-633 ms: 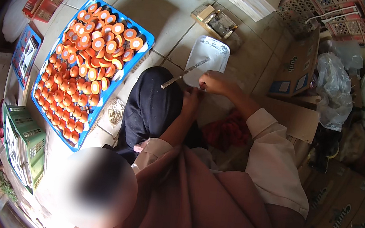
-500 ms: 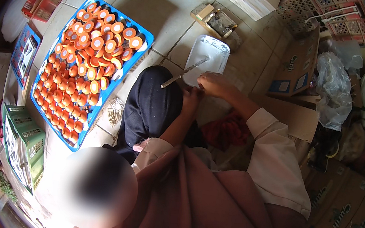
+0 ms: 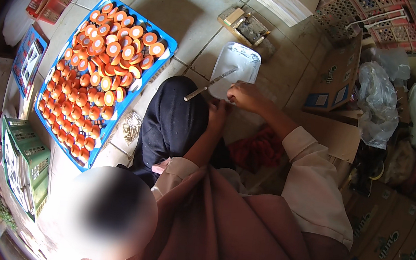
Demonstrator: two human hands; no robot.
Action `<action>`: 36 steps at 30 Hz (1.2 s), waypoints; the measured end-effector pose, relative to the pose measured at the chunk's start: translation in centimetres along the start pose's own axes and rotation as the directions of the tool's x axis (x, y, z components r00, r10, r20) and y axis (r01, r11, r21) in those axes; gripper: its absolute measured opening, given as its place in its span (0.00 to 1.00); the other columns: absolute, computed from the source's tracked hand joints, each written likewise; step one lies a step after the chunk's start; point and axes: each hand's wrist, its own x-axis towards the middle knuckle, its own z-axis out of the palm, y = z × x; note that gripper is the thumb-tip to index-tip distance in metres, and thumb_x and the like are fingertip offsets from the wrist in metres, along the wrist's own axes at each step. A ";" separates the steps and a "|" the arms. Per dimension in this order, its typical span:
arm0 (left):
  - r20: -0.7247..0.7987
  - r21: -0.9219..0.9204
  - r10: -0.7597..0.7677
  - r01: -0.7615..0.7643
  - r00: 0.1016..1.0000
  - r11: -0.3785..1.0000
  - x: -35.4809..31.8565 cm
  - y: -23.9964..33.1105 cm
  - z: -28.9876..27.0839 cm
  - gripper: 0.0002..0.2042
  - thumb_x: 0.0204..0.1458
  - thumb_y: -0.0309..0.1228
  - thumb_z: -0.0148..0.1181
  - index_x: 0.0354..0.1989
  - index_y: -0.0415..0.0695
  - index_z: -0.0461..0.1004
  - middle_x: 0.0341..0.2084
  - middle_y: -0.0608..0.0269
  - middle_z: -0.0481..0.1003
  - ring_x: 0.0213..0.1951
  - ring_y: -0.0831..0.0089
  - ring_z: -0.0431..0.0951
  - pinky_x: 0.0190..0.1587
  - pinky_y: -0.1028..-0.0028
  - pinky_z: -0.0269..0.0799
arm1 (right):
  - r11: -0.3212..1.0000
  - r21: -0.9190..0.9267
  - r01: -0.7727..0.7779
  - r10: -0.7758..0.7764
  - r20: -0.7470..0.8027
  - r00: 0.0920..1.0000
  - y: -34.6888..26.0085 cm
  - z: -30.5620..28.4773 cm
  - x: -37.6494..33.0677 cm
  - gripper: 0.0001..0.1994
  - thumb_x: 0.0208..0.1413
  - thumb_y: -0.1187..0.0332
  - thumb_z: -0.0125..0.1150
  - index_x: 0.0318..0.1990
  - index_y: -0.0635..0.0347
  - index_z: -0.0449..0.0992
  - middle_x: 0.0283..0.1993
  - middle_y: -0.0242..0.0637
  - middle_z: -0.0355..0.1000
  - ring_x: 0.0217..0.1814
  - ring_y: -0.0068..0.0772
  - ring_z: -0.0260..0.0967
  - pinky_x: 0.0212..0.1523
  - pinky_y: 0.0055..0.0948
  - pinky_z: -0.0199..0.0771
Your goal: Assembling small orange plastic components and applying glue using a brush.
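My left hand [image 3: 217, 111] is beside my knee under black cloth [image 3: 174, 121], its fingers curled and partly hidden. My right hand [image 3: 245, 96] is just to its right with the fingertips pinched together. Whatever either hand grips is too small or hidden to make out. Just beyond them lies a shallow white tray [image 3: 256, 58] with whitish residue inside. A thin, smeared stick [image 3: 210, 84] rests across the tray's left edge and reaches toward my knee.
At left, a blue crate [image 3: 172, 49] holds many orange rounded pieces [image 3: 84, 81], some with pale disc faces. A small wooden-and-metal device [image 3: 245, 25] sits beyond the white tray. Cardboard boxes [image 3: 382, 242] and plastic bags [image 3: 378, 98] crowd the right. Another person's blurred head [image 3: 111, 214] is at lower left.
My right hand has shifted slightly to the right, its fingertips a little farther from my left hand. The stick and the trays stay in place relative to the floor.
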 end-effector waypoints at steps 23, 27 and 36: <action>0.025 0.231 0.210 -0.210 0.977 0.950 1.4 -1.2 -0.6 0.20 0.44 0.24 0.57 0.43 0.36 0.55 0.32 0.59 0.65 0.33 0.74 0.69 0.34 0.77 0.69 | 0.952 -0.295 -0.085 -0.031 -0.369 0.929 -1.3 2.2 -0.5 0.03 0.36 0.72 0.53 0.20 0.59 0.67 0.26 0.36 0.65 0.34 0.38 0.66 0.30 0.36 0.69; 0.011 0.204 0.190 -0.188 0.982 0.961 1.4 -0.9 -0.4 0.22 0.43 0.24 0.56 0.45 0.35 0.54 0.32 0.59 0.65 0.34 0.73 0.70 0.35 0.77 0.70 | 0.953 -0.281 -0.115 -0.017 -0.427 0.904 -1.1 2.6 -0.1 0.03 0.36 0.72 0.53 0.19 0.60 0.67 0.25 0.37 0.66 0.34 0.39 0.66 0.30 0.37 0.69; 0.031 0.076 0.146 -0.148 0.989 0.986 0.1 -0.3 0.0 0.22 0.46 0.24 0.57 0.48 0.36 0.53 0.36 0.56 0.65 0.36 0.71 0.71 0.38 0.75 0.72 | 0.990 0.056 -0.133 0.144 -0.312 0.939 -0.4 1.1 -0.4 0.03 0.40 0.72 0.53 0.24 0.56 0.73 0.26 0.36 0.69 0.33 0.40 0.66 0.34 0.36 0.69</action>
